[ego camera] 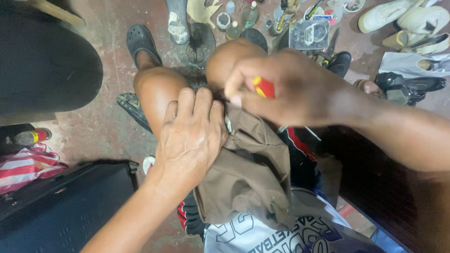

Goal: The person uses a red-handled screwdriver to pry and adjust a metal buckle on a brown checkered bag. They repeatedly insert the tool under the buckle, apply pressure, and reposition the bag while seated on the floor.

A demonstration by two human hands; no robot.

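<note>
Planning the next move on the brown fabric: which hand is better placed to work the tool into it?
Right. The right hand already grips the red-handled tool at the brown fabric edge, while the left hand lies flat pressing the fabric on the knees, probably best left steadying.

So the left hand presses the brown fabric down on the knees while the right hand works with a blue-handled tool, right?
Not quite. The head view shows the tool's handle is red with a yellow band, not blue. The rest stands: the left hand presses the brown fabric down on the knees, and the right hand works with the tool.
</note>
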